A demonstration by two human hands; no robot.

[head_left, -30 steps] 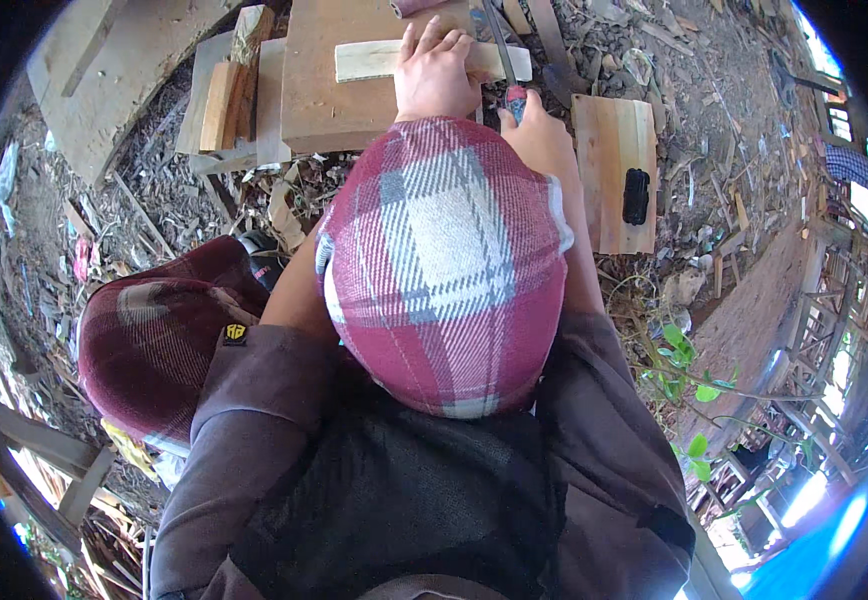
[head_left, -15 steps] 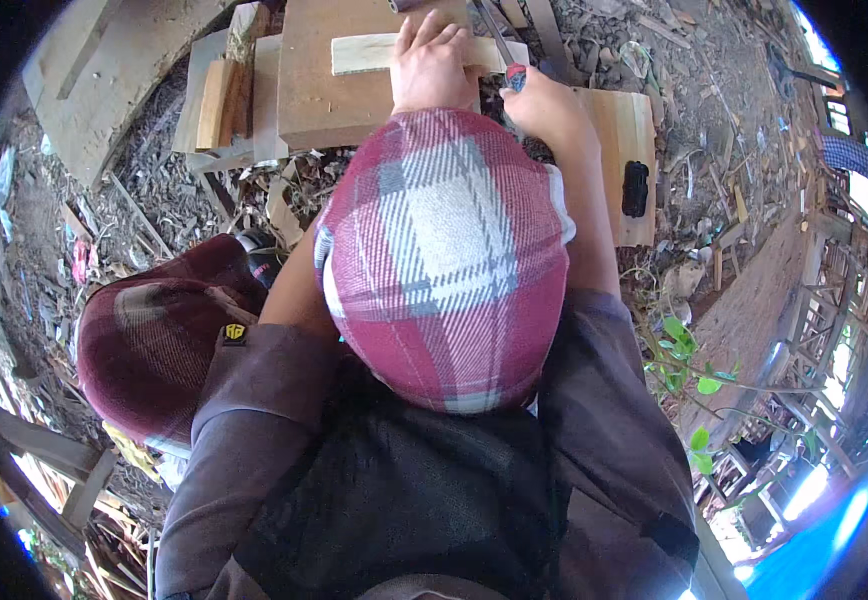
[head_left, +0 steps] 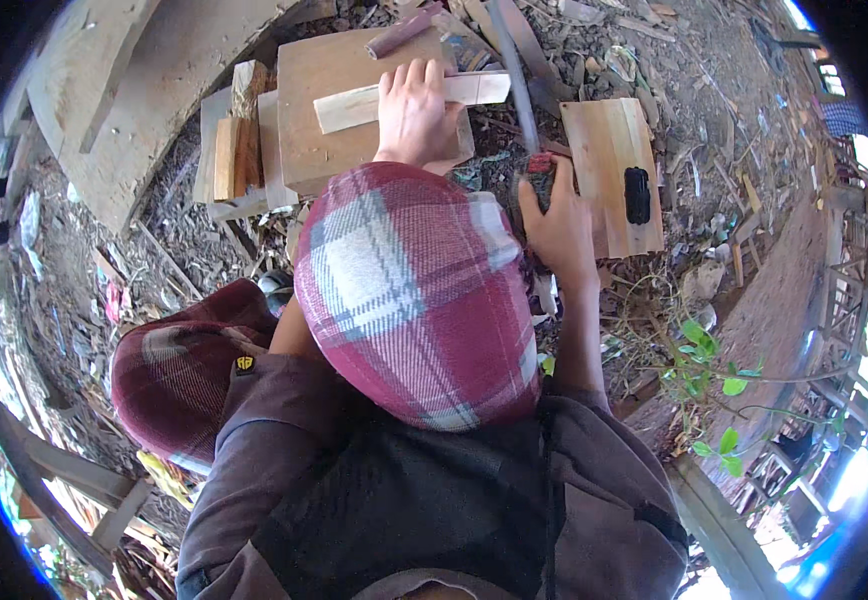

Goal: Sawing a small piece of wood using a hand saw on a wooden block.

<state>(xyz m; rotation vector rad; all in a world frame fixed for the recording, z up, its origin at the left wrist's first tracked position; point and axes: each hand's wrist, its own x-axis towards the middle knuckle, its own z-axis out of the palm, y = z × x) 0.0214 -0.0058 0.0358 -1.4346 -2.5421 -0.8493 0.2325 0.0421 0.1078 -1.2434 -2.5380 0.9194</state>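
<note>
Pale wood, seemingly in one piece, the strip point(head_left: 349, 109) lies across the thick block point(head_left: 319, 75) and juts past its right edge. Above the block, the left hand point(head_left: 412, 118) presses its fingers over the strip; right of the block, the right hand point(head_left: 560, 215) grips a long-bladed tool point(head_left: 521, 98). Work looks early: no severed piece shows; any cut is indiscernible.

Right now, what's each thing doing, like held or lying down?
Pale wooden strip: lying across the wooden block, overhanging its right side.
Long-bladed tool: held, partly blurred.
Left hand: bent over the strip.
Right hand: closed around the tool's handle.
Black oblong thing: lying on the wooden board.
Dark red roll: lying at the block's far edge.
Plaid cloth: stretched over the knees.
</note>
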